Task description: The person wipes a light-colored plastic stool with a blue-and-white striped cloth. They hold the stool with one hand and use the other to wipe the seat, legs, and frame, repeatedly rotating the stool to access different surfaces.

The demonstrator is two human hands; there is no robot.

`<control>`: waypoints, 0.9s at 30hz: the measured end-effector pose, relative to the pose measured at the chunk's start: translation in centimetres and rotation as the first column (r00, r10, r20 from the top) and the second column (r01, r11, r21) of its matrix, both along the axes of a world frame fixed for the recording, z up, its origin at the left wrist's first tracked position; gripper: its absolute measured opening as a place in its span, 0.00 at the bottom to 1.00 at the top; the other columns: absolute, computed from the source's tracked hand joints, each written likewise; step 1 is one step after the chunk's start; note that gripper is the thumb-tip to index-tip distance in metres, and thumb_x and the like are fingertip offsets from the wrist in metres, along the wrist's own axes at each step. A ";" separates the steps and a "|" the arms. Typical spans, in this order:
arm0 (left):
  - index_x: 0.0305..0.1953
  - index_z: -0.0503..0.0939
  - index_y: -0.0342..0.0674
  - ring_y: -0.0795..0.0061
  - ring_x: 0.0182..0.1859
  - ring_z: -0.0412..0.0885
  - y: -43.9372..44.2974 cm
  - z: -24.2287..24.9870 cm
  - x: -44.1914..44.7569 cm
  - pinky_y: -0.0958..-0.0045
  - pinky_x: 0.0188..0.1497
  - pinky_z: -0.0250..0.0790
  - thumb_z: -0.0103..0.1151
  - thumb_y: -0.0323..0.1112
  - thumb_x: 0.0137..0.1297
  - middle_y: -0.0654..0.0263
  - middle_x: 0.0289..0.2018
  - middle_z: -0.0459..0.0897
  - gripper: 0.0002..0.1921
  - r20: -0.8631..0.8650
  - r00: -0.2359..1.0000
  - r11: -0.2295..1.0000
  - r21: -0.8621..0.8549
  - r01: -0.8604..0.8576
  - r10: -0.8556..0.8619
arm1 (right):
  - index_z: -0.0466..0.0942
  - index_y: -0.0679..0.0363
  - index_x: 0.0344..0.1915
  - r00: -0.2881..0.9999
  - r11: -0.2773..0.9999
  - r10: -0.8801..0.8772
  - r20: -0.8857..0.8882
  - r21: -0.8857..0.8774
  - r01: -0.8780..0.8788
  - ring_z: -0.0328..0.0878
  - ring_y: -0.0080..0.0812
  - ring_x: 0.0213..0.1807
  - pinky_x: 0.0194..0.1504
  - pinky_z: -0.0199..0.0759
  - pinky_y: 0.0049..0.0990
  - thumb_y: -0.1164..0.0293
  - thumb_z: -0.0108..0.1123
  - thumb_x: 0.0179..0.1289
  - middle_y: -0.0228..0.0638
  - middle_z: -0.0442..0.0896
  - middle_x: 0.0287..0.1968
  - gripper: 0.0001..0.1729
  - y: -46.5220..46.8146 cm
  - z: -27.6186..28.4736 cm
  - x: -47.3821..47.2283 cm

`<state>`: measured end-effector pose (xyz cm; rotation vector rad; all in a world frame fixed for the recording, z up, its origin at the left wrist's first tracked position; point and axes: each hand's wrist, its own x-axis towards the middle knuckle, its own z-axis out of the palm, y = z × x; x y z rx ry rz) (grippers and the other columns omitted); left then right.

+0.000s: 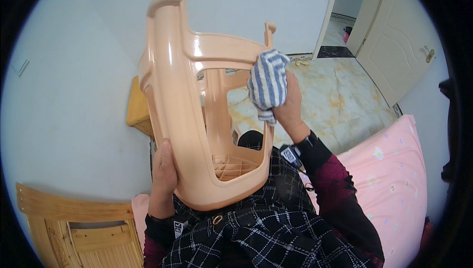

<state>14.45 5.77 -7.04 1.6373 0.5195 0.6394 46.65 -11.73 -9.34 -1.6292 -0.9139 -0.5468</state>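
A peach-coloured plastic stool (170, 94) rests upside down on my lap, its legs pointing up and away from me. My left hand (164, 168) grips the edge of the near left leg, thumb on the outer face. In my right hand (292, 105) is a blue-and-white striped cloth (269, 81), bunched over the right leg just below the crossbar. The cloth hides the leg's surface there and most of my fingers. Through the side opening shows the ribbed underside of the seat (231, 168).
A pink flowered bed cover (388, 190) lies to my right, and a wooden headboard (99, 227) stands at lower left. Behind the stool is a yellow wooden piece of furniture (138, 105). A white door (399, 35) stands open beyond the marble-patterned floor (340, 94).
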 end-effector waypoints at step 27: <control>0.57 0.80 0.34 0.74 0.46 0.83 -0.6 1.0 0.0 0.68 0.50 0.75 0.37 0.51 0.89 0.63 0.48 0.87 0.26 0.019 0.992 0.990 0.067 -0.124 0.123 | 0.78 0.60 0.48 0.904 0.807 0.424 -0.049 -0.433 -0.402 0.81 0.54 0.46 0.47 0.76 0.47 0.65 0.74 0.56 0.45 0.82 0.42 0.22 -12.6 -5.9 -11.6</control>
